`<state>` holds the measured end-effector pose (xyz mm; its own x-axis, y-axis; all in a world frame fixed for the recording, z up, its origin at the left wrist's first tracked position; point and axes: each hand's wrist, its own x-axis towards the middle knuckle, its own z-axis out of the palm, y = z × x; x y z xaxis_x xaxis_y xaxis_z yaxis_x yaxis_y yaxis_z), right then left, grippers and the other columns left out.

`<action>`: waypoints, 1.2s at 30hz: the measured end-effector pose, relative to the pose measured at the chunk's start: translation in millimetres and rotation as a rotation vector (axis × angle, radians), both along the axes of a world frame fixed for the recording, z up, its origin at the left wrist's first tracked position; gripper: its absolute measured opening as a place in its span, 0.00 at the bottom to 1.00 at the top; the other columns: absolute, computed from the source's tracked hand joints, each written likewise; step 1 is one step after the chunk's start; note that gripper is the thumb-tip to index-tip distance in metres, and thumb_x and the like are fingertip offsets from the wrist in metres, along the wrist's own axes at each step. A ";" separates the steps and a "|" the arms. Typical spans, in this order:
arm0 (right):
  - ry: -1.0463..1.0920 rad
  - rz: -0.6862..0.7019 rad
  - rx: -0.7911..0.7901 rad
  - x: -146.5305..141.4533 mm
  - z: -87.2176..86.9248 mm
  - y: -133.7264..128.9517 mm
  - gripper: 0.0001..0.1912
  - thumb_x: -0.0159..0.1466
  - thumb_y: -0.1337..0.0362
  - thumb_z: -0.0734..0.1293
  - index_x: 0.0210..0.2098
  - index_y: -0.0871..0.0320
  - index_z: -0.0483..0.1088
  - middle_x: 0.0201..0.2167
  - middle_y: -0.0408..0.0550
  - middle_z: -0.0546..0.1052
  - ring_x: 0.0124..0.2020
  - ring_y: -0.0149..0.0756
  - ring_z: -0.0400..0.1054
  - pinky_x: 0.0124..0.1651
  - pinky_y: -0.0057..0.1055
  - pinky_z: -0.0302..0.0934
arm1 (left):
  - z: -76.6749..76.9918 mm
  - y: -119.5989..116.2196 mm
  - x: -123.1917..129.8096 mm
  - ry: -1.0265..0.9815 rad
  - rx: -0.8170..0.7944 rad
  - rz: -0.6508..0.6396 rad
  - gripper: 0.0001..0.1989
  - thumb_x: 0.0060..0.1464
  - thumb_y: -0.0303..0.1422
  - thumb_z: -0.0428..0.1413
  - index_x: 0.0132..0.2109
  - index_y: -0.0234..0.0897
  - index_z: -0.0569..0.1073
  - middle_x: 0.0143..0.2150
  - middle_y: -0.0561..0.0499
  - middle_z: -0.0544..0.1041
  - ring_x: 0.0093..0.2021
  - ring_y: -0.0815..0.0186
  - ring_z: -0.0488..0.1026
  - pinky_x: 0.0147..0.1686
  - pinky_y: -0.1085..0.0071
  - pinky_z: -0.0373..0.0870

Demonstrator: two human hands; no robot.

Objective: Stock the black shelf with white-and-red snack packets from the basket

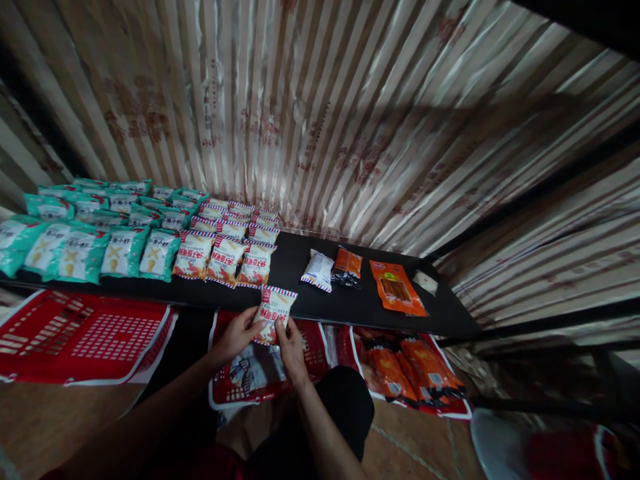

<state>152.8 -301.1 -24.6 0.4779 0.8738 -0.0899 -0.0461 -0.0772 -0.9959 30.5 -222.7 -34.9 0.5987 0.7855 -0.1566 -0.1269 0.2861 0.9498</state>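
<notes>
A white snack bag (273,310) with red print and a striped top edge is held upright between both hands, in front of the black shelf's (320,306) near edge. My left hand (241,335) grips its left side, and my right hand (292,347) pinches its lower right side with the thumb on the front. Similar white bags (225,259) stand in rows on the shelf, just behind and left of the held one. Rows of teal bags (80,252) fill the shelf's left part.
Right on the shelf lie a pale bag (318,270), an orange-and-black bag (347,266), a flat orange packet (397,288) and a small white item (425,283). Below are red baskets (120,337), one holding pale bags (257,368), another orange packets (425,363). Striped sheeting (300,120) hangs behind.
</notes>
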 end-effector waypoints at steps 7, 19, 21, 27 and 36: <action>0.010 -0.049 -0.074 12.7 9.7 10.3 0.18 0.57 0.48 0.64 0.37 0.55 0.70 0.31 0.44 0.76 0.34 0.37 0.69 0.36 0.30 0.63 | 4.1 5.7 11.1 0.046 0.058 0.024 0.24 0.45 0.39 0.58 0.49 0.32 0.69 0.48 0.42 0.76 0.47 0.57 0.73 0.49 0.60 0.68; 0.095 0.006 0.065 39.9 38.0 29.7 0.27 0.56 0.52 0.67 0.52 0.57 0.64 0.49 0.51 0.73 0.49 0.42 0.67 0.52 0.38 0.61 | 15.4 27.7 43.1 0.203 0.265 0.127 0.19 0.50 0.36 0.54 0.49 0.33 0.70 0.45 0.44 0.77 0.44 0.58 0.74 0.45 0.62 0.70; 0.094 0.003 0.082 46.8 34.1 37.7 0.28 0.56 0.52 0.67 0.53 0.57 0.63 0.49 0.51 0.73 0.48 0.42 0.68 0.52 0.39 0.61 | 17.3 33.4 50.7 0.195 0.274 0.151 0.20 0.50 0.36 0.54 0.50 0.34 0.69 0.46 0.43 0.76 0.45 0.59 0.73 0.46 0.63 0.70; -0.004 -0.012 0.065 69.9 30.6 62.9 0.26 0.57 0.51 0.65 0.52 0.57 0.64 0.46 0.51 0.75 0.44 0.43 0.70 0.48 0.38 0.64 | 24.3 52.5 73.8 0.276 0.315 0.194 0.18 0.50 0.34 0.54 0.48 0.35 0.69 0.45 0.43 0.76 0.46 0.60 0.73 0.47 0.63 0.68; 0.001 -0.024 0.083 95.4 35.8 93.9 0.23 0.56 0.51 0.66 0.47 0.58 0.68 0.44 0.50 0.76 0.44 0.42 0.69 0.48 0.37 0.63 | 49.2 74.6 99.9 0.434 0.376 0.193 0.16 0.51 0.33 0.52 0.48 0.37 0.70 0.44 0.46 0.77 0.45 0.61 0.73 0.46 0.67 0.66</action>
